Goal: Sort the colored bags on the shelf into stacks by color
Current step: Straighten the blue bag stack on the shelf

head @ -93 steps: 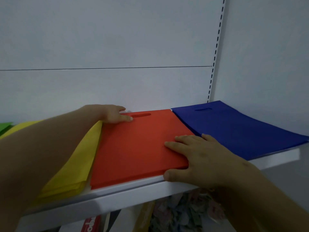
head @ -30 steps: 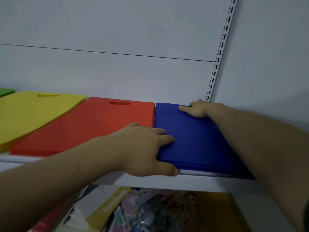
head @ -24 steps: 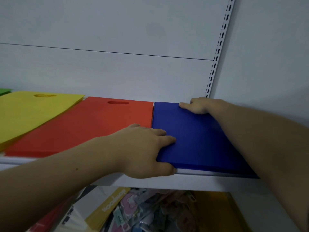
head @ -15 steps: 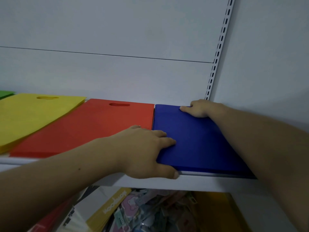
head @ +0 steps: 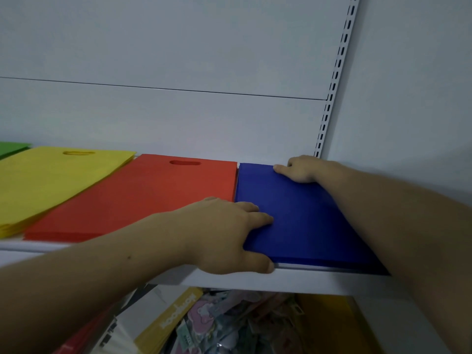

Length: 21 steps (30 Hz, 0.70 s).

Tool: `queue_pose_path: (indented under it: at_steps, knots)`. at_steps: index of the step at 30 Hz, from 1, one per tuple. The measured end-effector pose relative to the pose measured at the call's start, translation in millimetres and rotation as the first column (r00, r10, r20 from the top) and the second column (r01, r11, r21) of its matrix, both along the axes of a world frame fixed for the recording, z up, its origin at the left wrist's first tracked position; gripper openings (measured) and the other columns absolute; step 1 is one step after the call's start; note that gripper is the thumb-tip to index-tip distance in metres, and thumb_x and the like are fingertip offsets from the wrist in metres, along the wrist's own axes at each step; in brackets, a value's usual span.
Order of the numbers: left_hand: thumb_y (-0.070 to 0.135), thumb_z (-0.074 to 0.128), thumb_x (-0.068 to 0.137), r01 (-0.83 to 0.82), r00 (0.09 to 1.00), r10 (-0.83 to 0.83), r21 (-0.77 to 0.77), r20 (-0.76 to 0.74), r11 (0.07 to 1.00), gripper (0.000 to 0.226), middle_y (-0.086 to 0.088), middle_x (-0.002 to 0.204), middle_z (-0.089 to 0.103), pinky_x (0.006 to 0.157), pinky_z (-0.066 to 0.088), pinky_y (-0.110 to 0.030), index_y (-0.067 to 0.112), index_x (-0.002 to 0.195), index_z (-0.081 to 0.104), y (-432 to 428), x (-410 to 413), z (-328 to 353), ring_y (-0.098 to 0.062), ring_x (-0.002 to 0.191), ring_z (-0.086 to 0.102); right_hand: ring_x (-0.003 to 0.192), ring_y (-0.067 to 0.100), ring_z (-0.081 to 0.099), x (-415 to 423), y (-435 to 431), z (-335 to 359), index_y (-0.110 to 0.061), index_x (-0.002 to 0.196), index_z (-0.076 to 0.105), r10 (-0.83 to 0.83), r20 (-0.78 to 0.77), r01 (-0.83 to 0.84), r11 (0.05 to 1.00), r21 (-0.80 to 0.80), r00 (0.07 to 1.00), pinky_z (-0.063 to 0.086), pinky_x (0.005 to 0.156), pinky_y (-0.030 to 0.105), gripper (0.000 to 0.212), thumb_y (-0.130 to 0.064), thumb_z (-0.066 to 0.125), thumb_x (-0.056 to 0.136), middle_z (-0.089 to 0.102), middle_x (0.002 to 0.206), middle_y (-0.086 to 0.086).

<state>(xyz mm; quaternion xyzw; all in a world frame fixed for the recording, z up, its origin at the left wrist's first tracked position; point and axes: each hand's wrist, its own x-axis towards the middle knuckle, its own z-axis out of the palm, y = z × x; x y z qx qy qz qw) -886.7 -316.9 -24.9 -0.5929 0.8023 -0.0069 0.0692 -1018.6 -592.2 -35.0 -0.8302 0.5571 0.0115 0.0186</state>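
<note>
Flat, matte, rectangular blue bag stack

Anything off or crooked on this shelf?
The yellow stack sits askew, turned relative to the shelf front edge, and its layers fan out at the edges. The red stack and blue stack lie square, side by side.

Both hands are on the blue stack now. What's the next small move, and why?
Probably lift both hands away. The blue stack lies square beside the red stack, a thin gap between, left hand on its front corner, right hand at its back corner; no stray colour shows on either stack.
</note>
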Motion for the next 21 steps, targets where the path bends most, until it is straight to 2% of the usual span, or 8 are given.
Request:
queue_pose_path:
  at_steps: [6, 10, 12, 15, 21]
  knots:
    - [0.068, 0.039, 0.085, 0.012, 0.999, -0.012, -0.009, -0.032, 1.000, 0.077, 0.007, 0.153, 0.023, 0.111, 0.029, -0.036, 0.030, 0.149, 0.017, 1, -4, -1, -0.016, 0.136, 0.032, 0.130, 0.027, 0.041, 4, 4, -2, -0.021, 0.142, 0.039, 0.025, 0.085, -0.027, 0.999, 0.029, 0.996, 0.034, 0.104, 0.041, 0.078, -0.074, 0.021, 0.089, 0.039, 0.147, 0.006]
    - [0.066, 0.039, 0.086, 0.013, 0.998, -0.013, 0.000, -0.060, 1.000, 0.074, 0.007, 0.152, 0.025, 0.111, 0.030, -0.037, 0.031, 0.148, 0.018, 3, -5, -2, -0.016, 0.135, 0.033, 0.126, 0.025, 0.044, 6, 6, -1, -0.019, 0.138, 0.043, 0.041, 0.044, -0.042, 0.999, 0.030, 0.998, 0.037, 0.101, 0.039, 0.077, -0.075, 0.028, 0.087, 0.042, 0.143, 0.007]
    - [0.071, 0.038, 0.083, 0.002, 0.999, -0.002, -0.001, -0.043, 1.000, 0.078, 0.006, 0.152, 0.026, 0.110, 0.031, -0.038, 0.031, 0.148, 0.018, 4, -5, -1, -0.017, 0.134, 0.035, 0.129, 0.026, 0.042, 7, 8, 1, -0.020, 0.141, 0.039, 0.030, 0.041, -0.031, 0.999, 0.029, 0.999, 0.036, 0.104, 0.040, 0.079, -0.075, 0.027, 0.087, 0.039, 0.146, 0.007]
    - [0.075, 0.035, 0.080, -0.019, 1.000, 0.019, 0.006, -0.012, 1.000, 0.083, 0.004, 0.154, 0.021, 0.111, 0.030, -0.038, 0.032, 0.149, 0.015, 4, -4, -2, -0.019, 0.135, 0.033, 0.137, 0.029, 0.033, 2, 9, 0, -0.025, 0.148, 0.028, -0.019, 0.053, 0.016, 0.998, 0.056, 0.998, 0.030, 0.110, 0.044, 0.085, -0.080, 0.022, 0.084, 0.028, 0.153, 0.006]
    - [0.071, 0.033, 0.083, -0.013, 1.000, 0.012, 0.034, 0.009, 0.999, 0.079, 0.005, 0.158, 0.009, 0.112, 0.026, -0.037, 0.035, 0.149, 0.008, 5, -5, -2, -0.022, 0.138, 0.030, 0.137, 0.031, 0.032, -16, 12, -5, -0.023, 0.150, 0.024, -0.128, 0.066, 0.122, 0.989, 0.089, 0.990, 0.031, 0.107, 0.045, 0.093, -0.083, 0.020, 0.080, 0.023, 0.154, 0.009]
